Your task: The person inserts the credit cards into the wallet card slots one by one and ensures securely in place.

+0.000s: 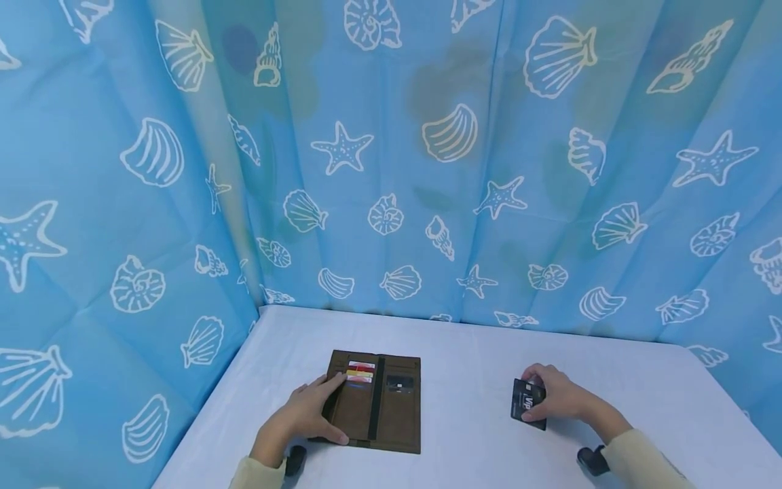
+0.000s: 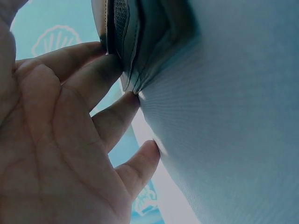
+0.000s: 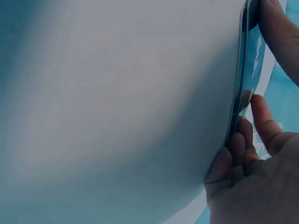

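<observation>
A brown long wallet [image 1: 397, 421] lies spread open on the white table, with a dark strap down its middle. Several colourful cards [image 1: 360, 372] show in its left-side slots, and a dark card [image 1: 400, 384] sits in a right-side slot. My left hand [image 1: 311, 409] rests along the wallet's left part, thumb at the lower edge, index finger by the colourful cards. In the left wrist view its straight fingers touch the wallet's edge [image 2: 126, 46]. Further right, my right hand [image 1: 559, 394] grips a black VIP card [image 1: 519, 401] between thumb and fingers, low over the table.
A white cloth-covered table [image 1: 464, 380] lies under both hands. A blue curtain [image 1: 391, 170] printed with shells and starfish hangs behind it and along the left side. Dark devices [image 1: 592, 460] are worn at both wrists.
</observation>
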Available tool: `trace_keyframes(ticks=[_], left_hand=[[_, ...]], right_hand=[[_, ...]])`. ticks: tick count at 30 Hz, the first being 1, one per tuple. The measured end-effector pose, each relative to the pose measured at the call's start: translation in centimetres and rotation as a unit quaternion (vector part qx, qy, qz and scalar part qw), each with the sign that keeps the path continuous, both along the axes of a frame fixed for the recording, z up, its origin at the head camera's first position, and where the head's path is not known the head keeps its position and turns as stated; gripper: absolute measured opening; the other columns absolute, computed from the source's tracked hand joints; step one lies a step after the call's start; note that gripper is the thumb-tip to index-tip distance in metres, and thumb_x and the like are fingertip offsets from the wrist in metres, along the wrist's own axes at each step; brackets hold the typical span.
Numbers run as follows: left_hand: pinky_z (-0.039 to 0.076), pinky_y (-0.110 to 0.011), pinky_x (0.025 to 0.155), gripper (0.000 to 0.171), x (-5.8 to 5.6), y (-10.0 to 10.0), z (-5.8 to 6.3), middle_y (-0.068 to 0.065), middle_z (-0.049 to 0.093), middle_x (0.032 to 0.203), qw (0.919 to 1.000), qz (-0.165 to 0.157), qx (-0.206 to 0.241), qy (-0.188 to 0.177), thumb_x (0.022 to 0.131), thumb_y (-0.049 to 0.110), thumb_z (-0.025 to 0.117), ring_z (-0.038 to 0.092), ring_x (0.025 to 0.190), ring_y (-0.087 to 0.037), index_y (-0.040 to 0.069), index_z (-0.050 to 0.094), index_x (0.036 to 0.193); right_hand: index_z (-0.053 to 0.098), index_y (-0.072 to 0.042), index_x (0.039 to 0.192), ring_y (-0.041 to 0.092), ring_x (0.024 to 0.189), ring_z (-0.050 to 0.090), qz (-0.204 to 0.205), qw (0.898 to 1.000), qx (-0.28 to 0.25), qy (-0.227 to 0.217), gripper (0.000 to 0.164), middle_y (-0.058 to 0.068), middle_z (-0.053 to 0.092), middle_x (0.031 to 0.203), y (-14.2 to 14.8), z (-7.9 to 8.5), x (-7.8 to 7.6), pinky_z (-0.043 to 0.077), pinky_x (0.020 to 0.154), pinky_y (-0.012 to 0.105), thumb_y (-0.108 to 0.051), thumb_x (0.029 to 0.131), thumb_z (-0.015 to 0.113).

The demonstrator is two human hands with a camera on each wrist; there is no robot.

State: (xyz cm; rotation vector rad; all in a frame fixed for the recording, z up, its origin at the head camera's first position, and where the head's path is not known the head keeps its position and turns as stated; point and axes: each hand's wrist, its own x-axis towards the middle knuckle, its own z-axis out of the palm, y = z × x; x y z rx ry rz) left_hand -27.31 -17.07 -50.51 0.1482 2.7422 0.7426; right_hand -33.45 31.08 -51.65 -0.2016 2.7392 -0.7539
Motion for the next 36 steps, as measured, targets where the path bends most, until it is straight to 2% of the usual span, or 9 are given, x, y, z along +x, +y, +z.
trace_keyframes(ticks=[4, 13, 20, 26, 31, 36], left_hand=[[0.019, -0.07, 0.116, 0.107, 0.3, 0.1, 0.1, -0.014, 0.041, 0.155, 1.0, 0.0, 0.002, -0.002, 0.06, 0.04, 0.094, 0.029, 0.146, -0.043, 0.019, 0.041, 0.151], [0.02, -0.07, 0.116, 0.108, 0.5, -0.3, 0.3, -0.015, 0.042, 0.154, 1.0, 0.006, -0.004, 0.005, 0.059, 0.04, 0.095, 0.03, 0.145, -0.045, 0.018, 0.042, 0.151], [0.021, -0.07, 0.115, 0.109, 0.2, -0.6, 0.2, -0.016, 0.042, 0.154, 0.9999, 0.006, -0.013, 0.007, 0.058, 0.041, 0.095, 0.031, 0.144, -0.047, 0.019, 0.042, 0.151], [0.02, -0.069, 0.116, 0.108, 0.4, -0.8, -0.1, -0.016, 0.042, 0.154, 1.0, 0.003, -0.001, 0.004, 0.058, 0.04, 0.095, 0.031, 0.144, -0.045, 0.018, 0.042, 0.15], [0.02, -0.069, 0.116, 0.108, 0.5, -0.6, -0.2, -0.016, 0.042, 0.154, 1.0, 0.0, 0.003, 0.006, 0.059, 0.041, 0.095, 0.031, 0.144, -0.046, 0.017, 0.042, 0.15], [0.02, -0.069, 0.116, 0.108, 0.1, 0.0, -0.1, -0.016, 0.042, 0.155, 1.0, -0.003, 0.005, 0.006, 0.059, 0.041, 0.094, 0.031, 0.144, -0.046, 0.018, 0.042, 0.15]], right_hand=[[0.053, -0.005, 0.121, 0.026, 0.101, 0.053, -0.012, 1.0, 0.011, -0.016, 0.074, 0.012, 0.056, 0.114, -0.3, 0.3, -0.3, 0.052, 0.091, 0.051, -0.033, 0.065, 0.092], [0.05, -0.004, 0.114, 0.026, 0.099, 0.053, -0.023, 0.999, -0.012, -0.029, 0.068, 0.012, 0.055, 0.111, -0.7, 0.1, -1.2, 0.051, 0.087, 0.045, -0.029, 0.066, 0.092], [0.05, -0.004, 0.116, 0.025, 0.096, 0.056, -0.031, 0.999, -0.024, -0.027, 0.07, 0.014, 0.057, 0.111, -1.0, -0.5, -1.5, 0.053, 0.086, 0.047, -0.029, 0.065, 0.092], [0.051, -0.005, 0.118, 0.026, 0.097, 0.056, -0.033, 0.999, -0.027, -0.03, 0.071, 0.014, 0.057, 0.113, -1.0, -0.8, -1.4, 0.054, 0.087, 0.048, -0.031, 0.066, 0.092], [0.048, -0.006, 0.116, 0.025, 0.097, 0.054, -0.015, 1.0, -0.013, -0.02, 0.071, 0.013, 0.054, 0.111, -0.9, -0.3, -1.4, 0.053, 0.085, 0.045, -0.033, 0.066, 0.091], [0.045, -0.005, 0.113, 0.021, 0.088, 0.054, -0.006, 1.0, 0.001, -0.02, 0.069, 0.008, 0.057, 0.099, -0.5, 0.8, -1.0, 0.049, 0.075, 0.036, -0.032, 0.068, 0.09]])
